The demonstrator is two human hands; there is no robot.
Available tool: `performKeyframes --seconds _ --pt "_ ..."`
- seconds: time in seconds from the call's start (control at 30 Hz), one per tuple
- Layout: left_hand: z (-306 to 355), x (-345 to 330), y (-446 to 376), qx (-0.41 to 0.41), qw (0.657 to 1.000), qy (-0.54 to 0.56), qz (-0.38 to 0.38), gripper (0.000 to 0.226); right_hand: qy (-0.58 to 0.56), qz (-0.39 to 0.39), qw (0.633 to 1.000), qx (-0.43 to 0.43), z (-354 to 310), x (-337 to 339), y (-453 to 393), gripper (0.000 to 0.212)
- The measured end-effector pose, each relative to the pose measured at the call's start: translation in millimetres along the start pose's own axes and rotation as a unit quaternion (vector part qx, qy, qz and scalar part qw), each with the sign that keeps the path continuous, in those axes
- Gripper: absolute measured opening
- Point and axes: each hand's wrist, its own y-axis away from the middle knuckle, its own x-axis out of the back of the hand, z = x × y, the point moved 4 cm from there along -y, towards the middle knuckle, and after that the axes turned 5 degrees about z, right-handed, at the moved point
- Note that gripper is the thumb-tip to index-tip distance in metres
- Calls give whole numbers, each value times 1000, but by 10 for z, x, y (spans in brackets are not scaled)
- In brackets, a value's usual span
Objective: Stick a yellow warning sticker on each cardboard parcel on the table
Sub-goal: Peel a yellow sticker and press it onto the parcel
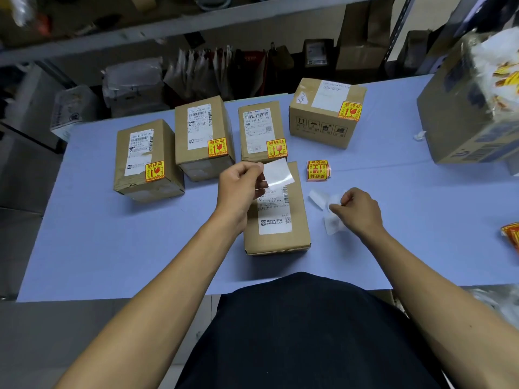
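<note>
1. Left hand (238, 183) pinches a white-backed sticker (278, 173) directly above the unlabelled parcel (276, 220).
2. Right hand (358, 210) pinches crumpled backing paper (332, 214) on the table.
3. Lower one edge first, then smooth flat.

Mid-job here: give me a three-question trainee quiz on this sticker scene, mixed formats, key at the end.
1. True or false: the nearest parcel already shows a yellow sticker.
2. How many parcels show a yellow sticker?
3. The left hand pinches: A) white sheet B) sticker stack C) nothing.

Key: 1 false. 2 four: far-left parcel, second parcel, third parcel, far-right parcel. 3 A; the right hand pinches crumpled backing paper.
</note>
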Motion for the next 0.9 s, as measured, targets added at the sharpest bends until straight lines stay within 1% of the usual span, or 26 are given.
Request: performKeyframes --seconds 0.07,0.13,0.2,0.3,0.33,0.37,0.43,0.5,0.53,0.6,0.63,0.67,0.73,0.77,0.8,0.83,0.9 --pt "-54 -17 -26 4 1000 -2 16 15 -34 38 997 53 -211 24 134 15" --pt "-140 -50 -28 10 999 -9 39 14 -73 84 981 162 -547 18 340 10" --pt "-221 -95 6 23 998 -6 64 15 -78 119 950 280 -877 0 556 7" --pt "-309 -172 57 71 993 54 74 14 1 134 907 399 -1110 -75 700 16" --pt "-314 -204 82 94 990 85 65 13 26 125 899 419 -1126 -113 701 19" --pt "-308 -237 112 120 984 123 50 11 37 110 900 421 -1127 -142 695 20" --pt "-291 -297 181 186 961 204 5 9 14 80 918 388 -1108 -168 678 19" --pt "-268 -313 237 239 938 249 -41 14 -41 61 937 342 -1076 -175 653 14" --pt "-257 -308 250 250 932 255 -61 19 -76 49 946 311 -1054 -175 634 11" --pt "-225 -300 267 242 935 244 -87 24 -184 5 959 217 -1002 -160 586 5" --pt "-215 -289 266 224 946 220 -84 24 -252 -23 954 159 -969 -152 564 3" --pt "-213 -269 254 196 962 176 -68 22 -317 -49 942 100 -929 -149 547 6" --pt "-234 -205 224 129 990 59 -22 12 -423 -113 899 -18 -827 -157 536 13" --pt "-253 -173 215 106 994 14 -10 7 -460 -153 872 -69 -776 -162 544 14" --pt "-279 -152 215 101 995 -10 -13 4 -484 -188 848 -104 -728 -165 549 14" --pt "-306 -138 226 107 994 -19 -27 2 -492 -211 836 -120 -683 -161 551 13" --pt "-345 -123 257 120 990 -31 -65 7 -480 -224 840 -122 -616 -154 556 11"
